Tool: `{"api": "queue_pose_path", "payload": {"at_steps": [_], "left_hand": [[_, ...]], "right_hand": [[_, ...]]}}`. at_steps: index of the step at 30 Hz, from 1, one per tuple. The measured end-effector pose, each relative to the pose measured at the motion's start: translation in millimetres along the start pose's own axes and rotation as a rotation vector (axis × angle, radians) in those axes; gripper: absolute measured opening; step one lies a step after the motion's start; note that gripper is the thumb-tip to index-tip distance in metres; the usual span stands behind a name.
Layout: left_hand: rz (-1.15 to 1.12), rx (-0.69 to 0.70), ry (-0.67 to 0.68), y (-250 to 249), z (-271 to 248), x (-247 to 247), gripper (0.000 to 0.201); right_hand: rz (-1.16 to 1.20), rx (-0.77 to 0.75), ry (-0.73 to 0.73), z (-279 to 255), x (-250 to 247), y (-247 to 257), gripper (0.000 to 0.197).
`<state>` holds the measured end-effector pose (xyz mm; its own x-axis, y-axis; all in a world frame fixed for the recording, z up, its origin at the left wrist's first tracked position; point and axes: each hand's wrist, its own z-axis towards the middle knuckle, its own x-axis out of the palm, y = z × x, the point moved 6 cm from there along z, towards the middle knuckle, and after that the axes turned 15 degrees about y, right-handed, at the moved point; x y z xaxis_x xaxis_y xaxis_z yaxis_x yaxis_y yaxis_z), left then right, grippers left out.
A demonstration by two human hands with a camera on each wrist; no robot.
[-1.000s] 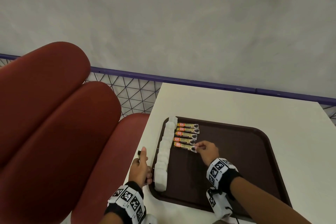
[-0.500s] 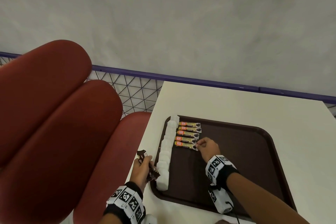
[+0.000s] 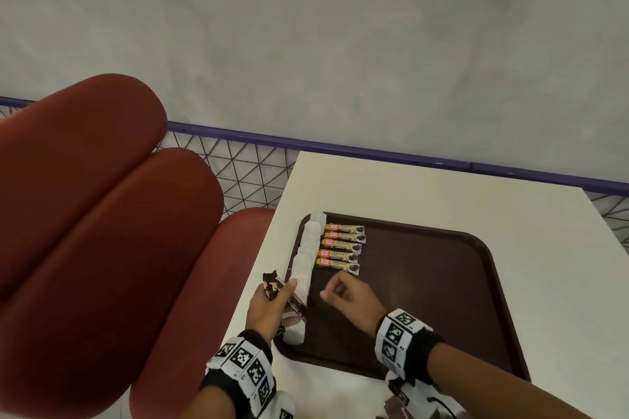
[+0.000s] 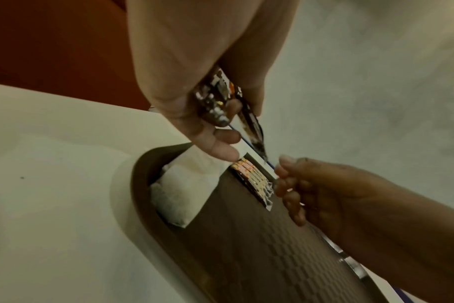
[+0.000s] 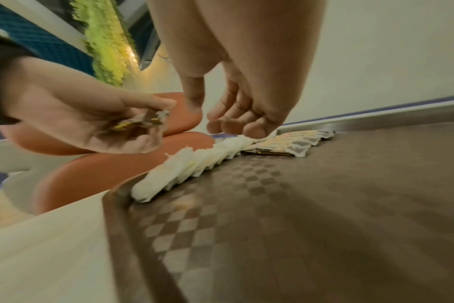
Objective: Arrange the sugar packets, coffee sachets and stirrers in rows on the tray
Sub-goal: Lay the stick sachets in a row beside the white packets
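A dark brown tray (image 3: 476,299) lies on the white table (image 3: 425,190). Along its left rim runs a row of white sugar packets (image 3: 306,258), with several coffee sachets (image 3: 342,248) lined up beside it. My left hand (image 3: 269,306) grips a bunch of brown coffee sachets (image 4: 218,98) at the tray's left edge, over the sugar row. My right hand (image 3: 343,296) hovers above the tray just right of the left hand, fingers loosely curled and empty (image 5: 231,121). The sugar row (image 5: 189,164) and the laid sachets (image 5: 293,143) also show in the right wrist view.
A red padded seat (image 3: 102,214) fills the left side beside the table. A purple rail with wire mesh (image 3: 238,167) runs behind the table. The tray's right part is bare. Something brown lies on the table (image 3: 391,410) near the front edge.
My right hand has left the lowest laid sachet and drawn back toward the left hand. The left hand has risen from the table edge with its sachets and come over the sugar row.
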<state>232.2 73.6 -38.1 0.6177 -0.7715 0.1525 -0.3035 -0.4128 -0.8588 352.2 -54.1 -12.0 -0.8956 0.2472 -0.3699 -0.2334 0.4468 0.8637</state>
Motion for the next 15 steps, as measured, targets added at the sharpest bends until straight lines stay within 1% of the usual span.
{"api": "queue_pose_path", "payload": {"at_steps": [3,5,6,8,10,12,13,15], "left_hand": [[0.041,0.014,0.012,0,-2,9,0.032],[0.063,0.026,0.014,0,-4,13,0.031],[0.068,0.032,0.020,0,-5,16,0.030],[0.067,0.031,0.031,-1,-8,19,0.028],[0.022,0.004,0.032,0,-10,18,0.028],[-0.035,-0.025,0.027,2,-11,15,0.034],[-0.049,-0.036,0.023,2,-12,12,0.036],[-0.061,-0.045,0.021,1,-13,6,0.038]], "right_hand": [[0.000,-0.115,0.103,-9,19,15,0.028],[-0.056,-0.165,0.113,-12,26,21,0.035],[-0.089,-0.178,0.102,-13,28,23,0.034],[-0.122,-0.194,0.060,-13,28,23,0.026],[-0.101,-0.196,0.004,-14,23,22,0.015],[-0.043,-0.174,-0.061,-15,14,19,0.007],[-0.024,-0.155,-0.088,-16,10,17,0.008],[0.001,-0.117,-0.119,-17,4,12,0.015]]}}
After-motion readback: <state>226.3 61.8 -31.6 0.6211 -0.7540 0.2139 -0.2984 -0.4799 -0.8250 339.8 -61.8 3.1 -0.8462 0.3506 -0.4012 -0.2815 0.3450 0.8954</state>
